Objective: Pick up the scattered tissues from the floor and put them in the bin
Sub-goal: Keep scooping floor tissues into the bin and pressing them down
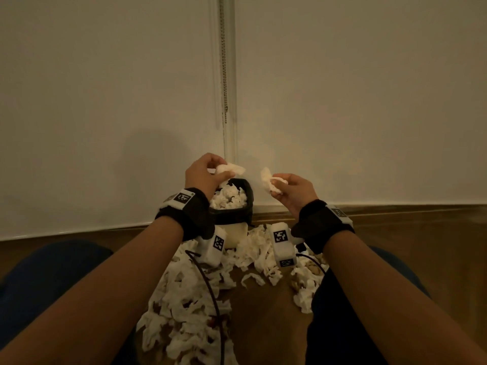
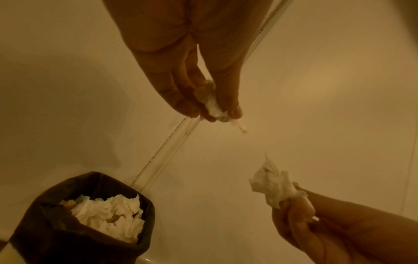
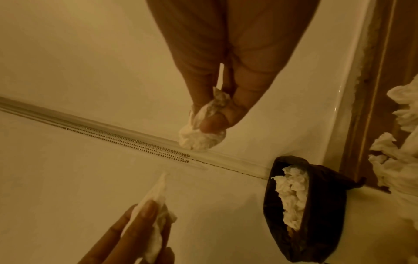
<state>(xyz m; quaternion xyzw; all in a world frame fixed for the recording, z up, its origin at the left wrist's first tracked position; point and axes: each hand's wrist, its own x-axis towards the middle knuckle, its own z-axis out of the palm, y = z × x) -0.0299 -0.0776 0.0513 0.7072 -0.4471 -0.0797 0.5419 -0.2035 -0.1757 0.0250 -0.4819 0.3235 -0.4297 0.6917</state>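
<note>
A small bin (image 1: pixel 232 216) lined with a dark bag stands against the white wall, heaped with white tissues (image 1: pixel 229 198). My left hand (image 1: pixel 210 171) hovers just above its rim and pinches a crumpled tissue (image 1: pixel 229 168). To the right of the bin, at about the same height, my right hand (image 1: pixel 283 187) pinches another crumpled tissue (image 1: pixel 267 176). The left wrist view shows the left fingers (image 2: pixel 187 100) pinching their tissue (image 2: pixel 210 101) above the bin (image 2: pixel 86 223). The right wrist view shows the right hand's tissue (image 3: pixel 201 132) and the bin (image 3: pixel 305 210) to its lower right.
Many white tissues (image 1: pixel 184 306) lie scattered over the brown floor between my knees and up to the bin. A dark cable (image 1: pixel 210 293) trails across them. A vertical rail with a bead chain (image 1: pixel 225 75) runs down the wall behind the bin.
</note>
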